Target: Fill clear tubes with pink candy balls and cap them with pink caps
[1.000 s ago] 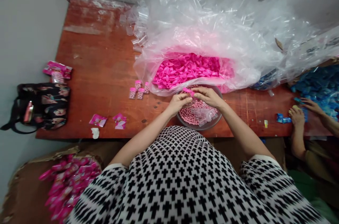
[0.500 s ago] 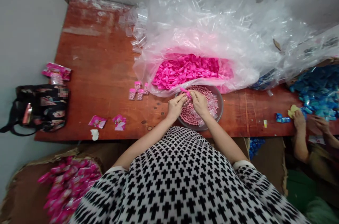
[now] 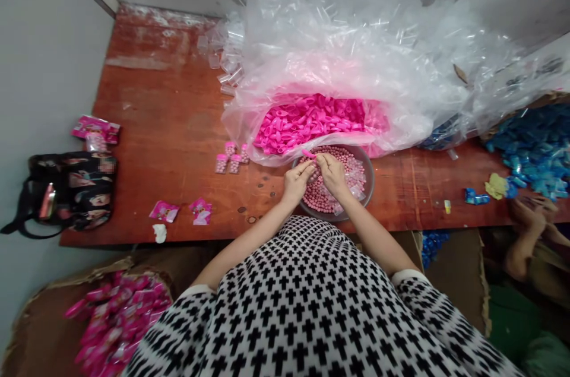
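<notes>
Over a grey bowl of round pink beads, my two hands meet with their fingers closed. A small pink plastic piece sticks out to the left from the pinched fingers of my right hand. My left hand is closed against the same piece from the other side; its fingertips partly hide what they grip. Small clear containers lie on the beads at the bowl's right side. Just behind the bowl, a large clear plastic bag lies open, showing many loose pink plastic pieces.
Left of the bowl stand several small bead-filled containers with pink tops. Pink packets and a black patterned bag lie farther left. Below is a carton of pink packets. At right, a co-worker's hands are near blue packets.
My hands stay together over the bowl, and the pink piece shows a little less between the fingers. The co-worker's hand has left the yellow item and drawn back to the right.
</notes>
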A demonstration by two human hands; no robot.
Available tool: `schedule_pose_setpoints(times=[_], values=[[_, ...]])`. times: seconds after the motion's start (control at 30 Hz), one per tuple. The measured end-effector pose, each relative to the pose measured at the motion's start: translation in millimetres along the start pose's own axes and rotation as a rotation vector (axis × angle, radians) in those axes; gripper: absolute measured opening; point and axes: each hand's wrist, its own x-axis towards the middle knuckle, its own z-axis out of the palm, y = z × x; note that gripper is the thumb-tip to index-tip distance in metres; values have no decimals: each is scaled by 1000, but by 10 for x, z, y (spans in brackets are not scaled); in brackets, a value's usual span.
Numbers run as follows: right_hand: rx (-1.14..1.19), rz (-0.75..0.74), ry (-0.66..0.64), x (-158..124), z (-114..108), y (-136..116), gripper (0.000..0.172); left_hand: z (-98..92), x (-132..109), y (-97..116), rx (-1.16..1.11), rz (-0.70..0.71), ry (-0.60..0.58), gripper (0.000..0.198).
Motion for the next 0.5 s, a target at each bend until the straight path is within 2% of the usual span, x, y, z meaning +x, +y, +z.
schedule_pose_setpoints(times=[0.13, 0.27, 0.4, 0.5], values=[[75, 9, -59, 5, 14, 23, 37, -5, -23, 41, -125, -112, -9, 47], [146, -57, -221, 68, -188, 48, 38, -51, -39, 149, -204, -240, -84, 49], [19, -350, -307, 189, -464, -48, 41, -84, -17, 198, -192, -288, -127, 49], [-96, -594, -502, 299, -583, -163, 46, -66, -9, 206, -178, -301, -154, 46]])
